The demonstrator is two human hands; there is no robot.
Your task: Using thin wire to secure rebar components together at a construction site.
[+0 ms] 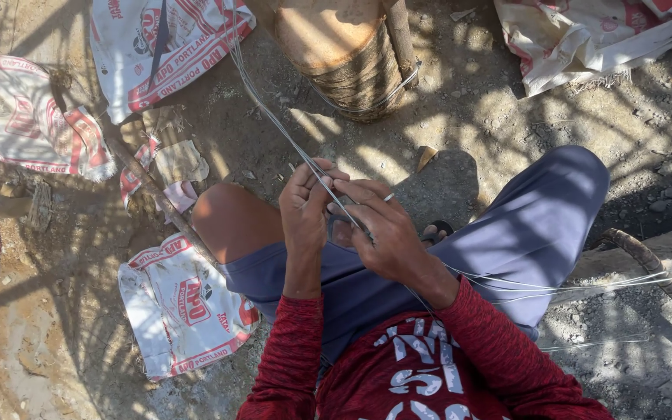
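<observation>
Both hands pinch thin wire (289, 136) above the lap: left hand (305, 206) closed on the strands, right hand (379, 229) clenched on them just beside it, maybe with a small tool, hard to tell. Beyond the grip the wire runs to a tree trunk (344, 54); behind it, loose strands trail off right. Judged light, springy, thin and slippery; best held close to the pinch. Fingertips partly hidden; sacks (184, 307) lie around.
</observation>
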